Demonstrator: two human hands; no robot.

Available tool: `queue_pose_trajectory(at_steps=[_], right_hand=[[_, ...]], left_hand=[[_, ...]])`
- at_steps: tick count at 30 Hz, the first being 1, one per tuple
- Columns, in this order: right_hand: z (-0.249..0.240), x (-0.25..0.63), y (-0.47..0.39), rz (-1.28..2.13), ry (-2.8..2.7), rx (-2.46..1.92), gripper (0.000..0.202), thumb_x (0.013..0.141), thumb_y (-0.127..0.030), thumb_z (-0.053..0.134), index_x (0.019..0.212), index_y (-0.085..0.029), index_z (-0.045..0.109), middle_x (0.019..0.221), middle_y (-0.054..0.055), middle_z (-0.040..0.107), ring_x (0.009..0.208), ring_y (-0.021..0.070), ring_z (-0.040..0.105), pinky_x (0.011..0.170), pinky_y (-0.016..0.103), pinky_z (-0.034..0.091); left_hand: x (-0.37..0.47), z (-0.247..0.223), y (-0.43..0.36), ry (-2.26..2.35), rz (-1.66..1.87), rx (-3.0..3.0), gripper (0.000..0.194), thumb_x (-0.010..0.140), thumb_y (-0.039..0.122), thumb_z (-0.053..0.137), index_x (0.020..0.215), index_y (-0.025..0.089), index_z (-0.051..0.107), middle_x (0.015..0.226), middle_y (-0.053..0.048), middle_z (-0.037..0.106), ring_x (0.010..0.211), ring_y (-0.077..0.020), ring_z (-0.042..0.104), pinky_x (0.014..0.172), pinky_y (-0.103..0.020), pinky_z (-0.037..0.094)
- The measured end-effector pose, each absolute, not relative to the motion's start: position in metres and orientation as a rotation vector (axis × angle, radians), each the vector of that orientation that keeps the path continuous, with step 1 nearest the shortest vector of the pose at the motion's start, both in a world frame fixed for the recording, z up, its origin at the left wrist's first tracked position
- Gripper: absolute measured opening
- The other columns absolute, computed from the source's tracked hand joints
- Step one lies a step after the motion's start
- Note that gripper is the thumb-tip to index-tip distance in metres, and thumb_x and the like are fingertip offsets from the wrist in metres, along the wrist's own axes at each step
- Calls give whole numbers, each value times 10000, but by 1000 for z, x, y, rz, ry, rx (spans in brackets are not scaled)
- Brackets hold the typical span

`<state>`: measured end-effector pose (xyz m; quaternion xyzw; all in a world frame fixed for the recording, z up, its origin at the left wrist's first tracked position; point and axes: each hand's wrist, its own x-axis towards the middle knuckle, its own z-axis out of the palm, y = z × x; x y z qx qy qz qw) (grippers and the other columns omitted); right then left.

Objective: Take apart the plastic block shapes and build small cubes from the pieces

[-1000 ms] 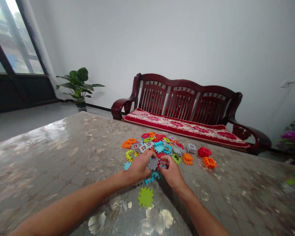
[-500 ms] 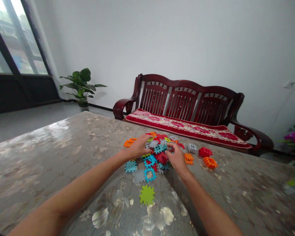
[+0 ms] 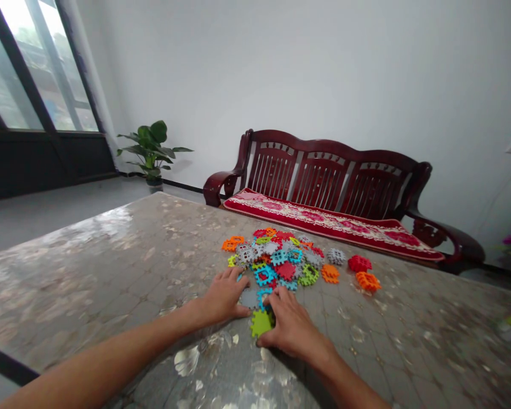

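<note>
A lime-green interlocking puzzle tile (image 3: 260, 324) with toothed edges lies flat on the table in front of the pile. My right hand (image 3: 290, 321) is around its right side, thumb at the near edge and fingers at the far edge. Those fingers partly cover a blue window-frame tile (image 3: 263, 297). My left hand (image 3: 226, 295) rests with thumb and fingers apart beside a grey tile (image 3: 249, 298), its fingertips at the pile's near left edge. Behind both hands is a loose heap of red, blue, grey, green and orange tiles (image 3: 286, 270).
Right of the heap sit joined pieces: a grey one (image 3: 336, 256), a red one (image 3: 359, 263) and an orange one (image 3: 368, 281). The patterned table (image 3: 166, 244) reaches toward a wooden bench (image 3: 323, 176). A potted plant (image 3: 153, 149) stands at the back left.
Both hands have come back from the heap toward me. My right hand has reached the lime-green tile, which now lies closer to the blue and grey tiles. The view has shifted slightly.
</note>
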<state>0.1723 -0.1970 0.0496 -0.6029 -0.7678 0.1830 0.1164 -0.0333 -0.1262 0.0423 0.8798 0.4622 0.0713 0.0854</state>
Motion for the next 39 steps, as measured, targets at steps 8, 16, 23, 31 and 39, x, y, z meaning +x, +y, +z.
queue_pose_trajectory(at_steps=[8,16,23,31,39], right_hand=[[46,175,-198,532,-2174,-1781,586,497,-416,858,975,-231,573,1243,53,470,1121,266,465,916,352,398],[37,177,-200,436,-1989,-1734,430,558,-211,752,926,-226,530,1084,55,546,1015,256,511,850,342,420],[22,183,-190,445,-1845,-1602,152,752,-95,539,792,-241,525,922,30,604,918,215,564,764,293,411],[27,189,-180,604,-1731,-1606,123,753,-104,590,786,-219,560,844,-5,609,809,180,568,698,264,372],[36,202,-167,724,-1648,-1458,36,757,-189,606,782,-215,600,788,-21,619,749,161,552,658,247,384]], left_hand=[[-26,32,-123,1307,457,2419,442,593,263,742,976,227,524,1098,-46,568,1054,-239,536,903,-339,441],[-13,31,-129,1237,620,2209,358,646,173,645,965,236,498,974,-8,613,915,-199,575,798,-294,443],[1,23,-127,1161,689,2286,270,698,178,652,942,233,551,1050,-40,625,1018,-225,556,914,-335,435],[14,29,-108,1150,643,2074,329,629,292,750,912,201,607,929,-4,651,874,-200,584,776,-284,455],[17,53,-93,1073,585,1834,353,561,226,725,881,187,581,687,74,558,625,-106,485,555,-208,376]])
